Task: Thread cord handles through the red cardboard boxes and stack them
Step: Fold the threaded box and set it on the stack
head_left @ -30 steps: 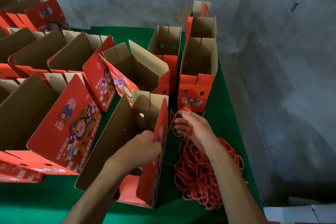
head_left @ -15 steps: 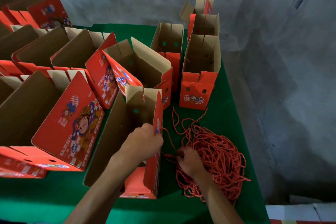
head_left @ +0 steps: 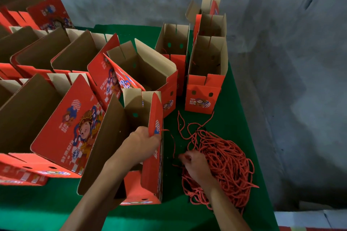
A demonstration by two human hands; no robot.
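The left hand (head_left: 143, 141) grips the top edge of the near box's (head_left: 152, 165) red side panel, fingers curled over the cardboard, likely to hold that wall steady and keep its punched holes reachable. A strand of red cord (head_left: 173, 143) trails from that panel down across the green tabletop (head_left: 238, 118). And the right hand (head_left: 194, 162) is down at the edge of the tangled cord pile (head_left: 223, 163), fingers bent and seemingly pinching a strand, probably picking out a free end to feed through. Beyond, more open boxes stand in rows, and the far one (head_left: 204, 88) shows two handle holes in its red front. No stacking yet, by the look of it.
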